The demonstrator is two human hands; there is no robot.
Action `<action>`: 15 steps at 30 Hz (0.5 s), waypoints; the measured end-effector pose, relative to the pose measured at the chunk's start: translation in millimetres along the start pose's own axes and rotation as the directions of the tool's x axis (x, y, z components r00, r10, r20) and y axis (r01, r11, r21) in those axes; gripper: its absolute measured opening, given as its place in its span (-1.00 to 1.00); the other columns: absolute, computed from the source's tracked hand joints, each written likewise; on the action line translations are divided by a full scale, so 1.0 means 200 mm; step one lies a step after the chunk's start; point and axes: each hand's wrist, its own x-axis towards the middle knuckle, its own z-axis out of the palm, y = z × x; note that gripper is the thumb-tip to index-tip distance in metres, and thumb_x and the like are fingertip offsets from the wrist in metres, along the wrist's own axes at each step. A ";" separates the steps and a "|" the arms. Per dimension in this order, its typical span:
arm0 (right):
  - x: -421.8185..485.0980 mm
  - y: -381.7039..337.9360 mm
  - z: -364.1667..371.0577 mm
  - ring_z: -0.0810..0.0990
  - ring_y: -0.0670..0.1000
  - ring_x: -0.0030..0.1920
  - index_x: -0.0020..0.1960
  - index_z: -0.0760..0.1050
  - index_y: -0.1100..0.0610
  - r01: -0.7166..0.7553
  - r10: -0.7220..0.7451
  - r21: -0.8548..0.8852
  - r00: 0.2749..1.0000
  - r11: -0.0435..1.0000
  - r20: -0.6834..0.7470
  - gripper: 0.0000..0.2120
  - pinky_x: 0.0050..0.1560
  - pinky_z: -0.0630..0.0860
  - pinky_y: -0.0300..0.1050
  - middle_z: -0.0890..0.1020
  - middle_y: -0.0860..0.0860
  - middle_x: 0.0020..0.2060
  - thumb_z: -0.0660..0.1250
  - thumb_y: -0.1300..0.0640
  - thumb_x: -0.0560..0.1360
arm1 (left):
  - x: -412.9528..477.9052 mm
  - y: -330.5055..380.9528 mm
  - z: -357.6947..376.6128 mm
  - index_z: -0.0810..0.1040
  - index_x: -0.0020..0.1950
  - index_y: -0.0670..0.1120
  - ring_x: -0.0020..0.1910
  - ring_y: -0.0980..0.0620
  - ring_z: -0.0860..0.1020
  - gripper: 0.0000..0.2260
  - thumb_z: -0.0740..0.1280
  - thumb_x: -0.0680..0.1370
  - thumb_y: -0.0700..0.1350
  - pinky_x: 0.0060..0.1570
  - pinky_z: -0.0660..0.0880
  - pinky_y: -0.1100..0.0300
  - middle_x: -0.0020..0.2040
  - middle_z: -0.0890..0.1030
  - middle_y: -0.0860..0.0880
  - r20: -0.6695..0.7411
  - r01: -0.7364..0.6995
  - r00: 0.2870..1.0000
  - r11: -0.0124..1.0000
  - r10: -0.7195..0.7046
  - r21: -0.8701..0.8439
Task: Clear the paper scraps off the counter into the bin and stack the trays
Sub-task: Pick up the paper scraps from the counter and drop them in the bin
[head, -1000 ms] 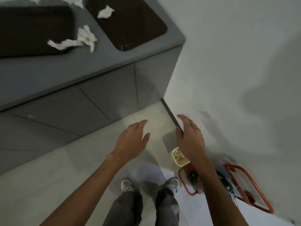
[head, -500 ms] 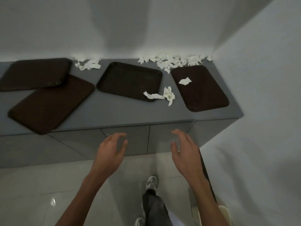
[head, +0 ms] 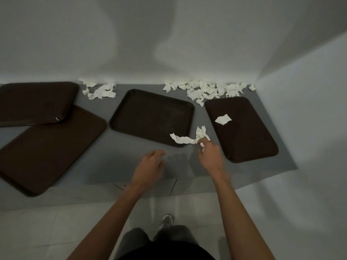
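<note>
Right hand is pinching the near end of the twisted scrap, which is lying across the near right corner of the middle tray on the table. Left hand is hovering loosely curled, holding nothing. Risks: the thin paper tearing, or its loose tail dropping to the floor on the carry, since the bin isn't showing. Fingers snagging the tray rim could be dragging it. Back-wall scraps and the lone scrap on the right tray are risking getting missed.

grey counter | four brown trays, two overlapping | paper scraps by wall
</note>
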 end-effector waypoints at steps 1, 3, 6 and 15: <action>0.07 0.02 -0.01 0.62 0.22 0.20 0.36 0.54 0.02 -0.045 0.045 0.009 0.999 0.999 -0.007 -0.68 0.06 0.53 0.03 0.64 0.12 0.20 0.36 0.17 0.62 | 0.07 0.02 0.02 0.46 0.30 0.06 0.19 -0.12 0.55 -0.71 0.26 0.58 -0.11 0.10 0.58 -0.11 0.24 0.55 -0.02 0.026 -0.026 0.999 1.000 0.025 0.005; 0.20 0.06 -0.03 0.62 0.22 0.19 0.36 0.56 -0.01 -0.124 0.124 0.031 0.992 0.992 -0.016 -0.67 0.06 0.52 0.06 0.62 0.12 0.21 0.35 0.16 0.61 | 0.24 0.08 0.08 0.44 0.33 0.08 0.21 -0.09 0.49 -0.64 0.27 0.55 -0.16 0.11 0.56 -0.10 0.28 0.50 0.01 0.083 -0.080 0.994 0.997 0.078 0.023; 0.32 0.13 -0.02 0.61 0.20 0.07 0.29 0.57 -0.03 -0.176 0.179 0.056 0.982 0.983 -0.054 -0.71 -0.05 0.45 -0.02 0.61 0.11 0.15 0.32 0.12 0.59 | 0.50 0.16 0.21 0.45 0.42 0.01 0.22 -0.16 0.46 -0.61 0.28 0.59 -0.19 0.15 0.53 -0.14 0.34 0.47 -0.03 0.137 -0.143 0.982 0.982 0.127 0.119; 0.31 0.24 0.08 0.47 0.05 -0.07 0.28 0.60 -0.05 -0.191 0.201 0.112 0.975 0.975 -0.093 -0.71 -0.07 0.42 -0.08 0.54 0.02 0.01 0.34 0.16 0.60 | 0.77 0.12 0.47 0.54 0.35 0.00 0.28 -0.13 0.43 -0.62 0.33 0.57 -0.30 0.16 0.57 -0.04 0.27 0.42 -0.11 0.272 -0.234 0.950 0.924 0.151 0.303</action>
